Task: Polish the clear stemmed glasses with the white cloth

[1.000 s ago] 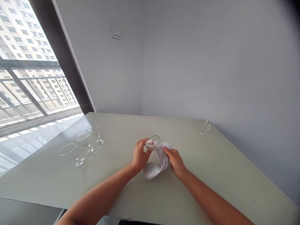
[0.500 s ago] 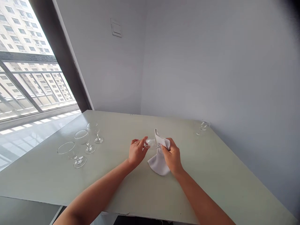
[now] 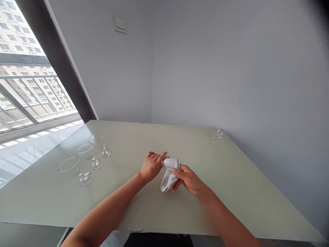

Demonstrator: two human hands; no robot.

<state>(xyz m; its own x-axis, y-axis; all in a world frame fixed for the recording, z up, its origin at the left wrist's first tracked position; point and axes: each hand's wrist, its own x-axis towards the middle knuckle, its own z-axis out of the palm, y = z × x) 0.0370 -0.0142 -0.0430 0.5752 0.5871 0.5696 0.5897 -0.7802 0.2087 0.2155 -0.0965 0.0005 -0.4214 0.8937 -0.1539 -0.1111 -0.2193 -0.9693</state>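
Observation:
A glass goblet (image 3: 169, 163) lies on its side, wrapped in a white cloth (image 3: 168, 180) whose tail hangs down toward the table. My right hand (image 3: 187, 179) grips the cloth around the glass, thumb on top. The fingertips of my left hand (image 3: 152, 166) press against the end of the glass that shows beyond the cloth. Most of the goblet is hidden by the cloth, and its stem and foot cannot be made out.
Three upright goblets (image 3: 88, 154) stand in a row on the pale green table (image 3: 231, 202) to the left. Another small glass (image 3: 219, 133) stands at the far right corner. Grey walls meet behind the table, and a window (image 3: 33, 68) lies at the left.
The cloth now wraps around the glass, and its upper corner no longer sticks up. My right hand has turned and closed over it. The whole view has shifted slightly as my head moved.

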